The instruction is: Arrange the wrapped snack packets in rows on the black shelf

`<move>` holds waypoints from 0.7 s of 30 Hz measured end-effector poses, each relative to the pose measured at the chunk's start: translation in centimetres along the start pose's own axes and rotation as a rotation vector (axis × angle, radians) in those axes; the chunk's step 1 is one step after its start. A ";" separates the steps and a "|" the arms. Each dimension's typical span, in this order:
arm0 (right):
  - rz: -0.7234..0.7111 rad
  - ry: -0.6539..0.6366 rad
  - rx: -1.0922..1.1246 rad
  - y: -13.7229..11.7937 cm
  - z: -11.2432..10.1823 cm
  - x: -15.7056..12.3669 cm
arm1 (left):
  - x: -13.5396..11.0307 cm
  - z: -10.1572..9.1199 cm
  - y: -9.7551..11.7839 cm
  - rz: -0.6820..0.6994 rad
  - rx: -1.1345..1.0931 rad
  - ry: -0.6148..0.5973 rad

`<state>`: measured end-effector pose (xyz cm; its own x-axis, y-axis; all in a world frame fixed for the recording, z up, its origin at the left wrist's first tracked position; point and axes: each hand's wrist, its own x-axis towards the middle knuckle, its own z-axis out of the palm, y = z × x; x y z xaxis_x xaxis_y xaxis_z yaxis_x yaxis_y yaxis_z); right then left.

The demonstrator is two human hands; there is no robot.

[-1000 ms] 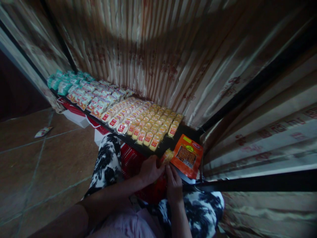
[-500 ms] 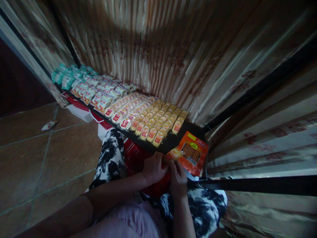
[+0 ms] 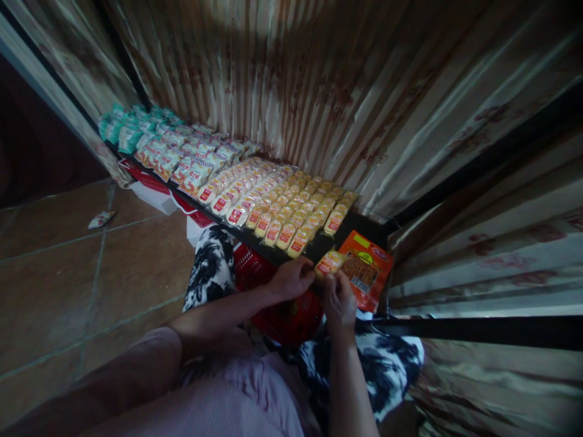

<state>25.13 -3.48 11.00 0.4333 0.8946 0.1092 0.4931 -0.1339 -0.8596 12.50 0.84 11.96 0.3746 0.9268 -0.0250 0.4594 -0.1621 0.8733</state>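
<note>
Dim light. Curtain (image 3: 255, 91), pleated, with reddish print, fills the back and right side. Floor (image 3: 50, 285): brown tiles, pale joints. Long black shelf (image 3: 370, 228) runs along the curtain's foot, from upper left to the seated person's knees. Patterned trousers (image 3: 212, 264), black and white, legs apart at its near end.

On the shelf, left to right, in close rows: teal packets (image 3: 130, 138), white packets (image 3: 195, 167), pale packets (image 3: 237, 203), yellow packets (image 3: 298, 240). Red basket (image 3: 249, 266) beneath, seen by the knee. Orange bag (image 3: 364, 267) lies flat at the shelf's right end, window showing brown contents.

Left hand (image 3: 291, 280): fingers curled, tips just beside the left end of the held packet (image 3: 328, 262); cannot tell whether they touch it. Right hand (image 3: 340, 301): thumb and fingers pinch that packet's lower edge. It sits above the shelf's near end, label up, its right end overlapping the orange bag in view.

Loose packet (image 3: 101, 219) on the tiles, well apart at left.
</note>
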 end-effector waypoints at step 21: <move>0.011 -0.063 -0.047 0.8 0.5 3.1 | 2.0 1.5 1.2 0.060 -0.110 0.149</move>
<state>26.51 -0.57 10.47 0.3914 0.9178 0.0668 0.5244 -0.1628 -0.8358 15.00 2.05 12.21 0.2714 0.9579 0.0939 0.3457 -0.1881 0.9193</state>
